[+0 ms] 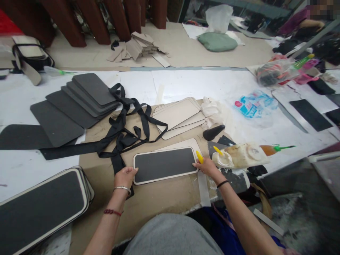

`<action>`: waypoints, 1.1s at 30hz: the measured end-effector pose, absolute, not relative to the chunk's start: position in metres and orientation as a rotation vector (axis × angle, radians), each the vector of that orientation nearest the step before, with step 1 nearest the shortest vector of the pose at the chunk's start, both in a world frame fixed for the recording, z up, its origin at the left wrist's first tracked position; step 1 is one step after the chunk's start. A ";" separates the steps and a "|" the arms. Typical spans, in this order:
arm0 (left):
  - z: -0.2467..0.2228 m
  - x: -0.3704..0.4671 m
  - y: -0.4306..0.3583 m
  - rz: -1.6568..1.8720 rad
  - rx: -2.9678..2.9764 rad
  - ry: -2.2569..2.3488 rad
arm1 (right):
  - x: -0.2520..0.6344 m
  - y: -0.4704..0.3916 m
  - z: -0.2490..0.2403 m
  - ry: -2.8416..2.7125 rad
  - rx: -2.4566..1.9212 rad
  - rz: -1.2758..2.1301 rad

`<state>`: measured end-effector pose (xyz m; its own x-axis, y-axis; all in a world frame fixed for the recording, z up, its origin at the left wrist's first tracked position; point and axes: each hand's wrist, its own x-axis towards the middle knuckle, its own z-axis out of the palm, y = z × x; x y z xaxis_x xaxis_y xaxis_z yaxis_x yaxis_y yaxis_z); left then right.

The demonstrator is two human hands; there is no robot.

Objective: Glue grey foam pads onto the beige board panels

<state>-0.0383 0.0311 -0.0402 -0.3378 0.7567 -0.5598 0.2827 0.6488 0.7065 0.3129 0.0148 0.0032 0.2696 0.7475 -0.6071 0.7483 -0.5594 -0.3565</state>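
A black rectangular panel (164, 163) with rounded corners and a pale border lies flat on brown board. My left hand (124, 179) pinches its left edge between thumb and fingers. At the right edge, my right hand (207, 166) grips the panel, with a yellow stick-like tool (199, 157) poking up from the same hand; its lower end is hidden. Behind the panel rests a pale sheet (183, 144), partly covered. Black ribbon (119, 136) lies tangled beyond my left hand. Right of my right hand is a glue-stained bottle (243, 156) with a green nozzle.
Bordered black panels (42, 209) are stacked at left front, and dark grey pieces (63, 117) fan out behind them. Beige panels (179, 115) sit mid-table near a dark, rounded tool (214, 132). Cardboard scraps (138, 46) lie at the back. A person's arm (305, 26) shows far right.
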 end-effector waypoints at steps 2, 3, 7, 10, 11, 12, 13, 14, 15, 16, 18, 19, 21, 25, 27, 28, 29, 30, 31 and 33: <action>-0.040 -0.038 0.031 0.621 0.820 1.909 | 0.312 0.015 -0.001 1.443 2.518 -1.186; -0.040 -0.039 0.031 0.620 0.820 1.911 | 0.311 0.015 -0.002 1.432 2.523 -1.183; -0.040 -0.039 0.032 0.595 0.820 1.933 | 0.311 0.015 -0.003 1.411 2.525 -1.171; -0.037 -0.038 0.033 0.572 0.827 1.941 | 0.311 0.016 -0.002 1.423 2.506 -1.174; -0.036 -0.038 0.033 0.566 0.831 1.941 | 0.312 0.016 -0.003 1.430 2.497 -1.176; -0.035 -0.038 0.033 0.562 0.834 1.941 | 0.312 0.017 -0.003 1.441 2.485 -1.179; -0.034 -0.037 0.033 0.560 0.837 1.941 | 0.312 0.017 -0.004 1.450 2.473 -1.181; -0.034 -0.036 0.033 0.559 0.839 1.940 | 0.313 0.018 -0.005 1.452 2.466 -1.176; -0.033 -0.036 0.033 0.560 0.841 1.940 | 0.313 0.018 -0.006 1.450 2.462 -1.168; -0.033 -0.035 0.033 0.560 0.843 1.939 | 0.314 0.018 -0.007 1.445 2.460 -1.159; -0.032 -0.034 0.033 0.563 0.846 1.941 | 0.316 0.018 -0.011 1.438 2.457 -1.147; -0.032 -0.034 0.033 0.564 0.846 1.944 | 0.316 0.018 -0.012 1.442 2.455 -1.148; -0.032 -0.033 0.033 0.564 0.843 1.953 | 0.318 0.017 -0.015 1.472 2.440 -1.168; -0.032 -0.033 0.033 0.563 0.838 1.964 | 0.319 0.018 -0.015 1.496 2.432 -1.172; -0.030 -0.034 0.033 0.562 0.842 1.955 | 0.317 0.019 -0.012 1.457 2.451 -1.146; -0.029 -0.034 0.032 0.563 0.843 1.949 | 0.315 0.020 -0.010 1.441 2.464 -1.150; -0.028 -0.034 0.032 0.565 0.843 1.941 | 0.314 0.020 -0.008 1.428 2.477 -1.166; -0.028 -0.035 0.032 0.569 0.842 1.934 | 0.313 0.020 -0.006 1.423 2.492 -1.191; -0.027 -0.035 0.033 0.573 0.840 1.929 | 0.312 0.020 -0.004 1.423 2.505 -1.222; -0.026 -0.036 0.033 0.585 0.835 1.917 | 0.311 0.018 -0.001 1.417 2.530 -1.293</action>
<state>-0.0357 0.0335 -0.0265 -0.3334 0.7536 -0.5666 0.3089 0.6551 0.6895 0.3115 0.0177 -0.0009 0.2701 0.7249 -0.6338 0.6975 -0.6010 -0.3902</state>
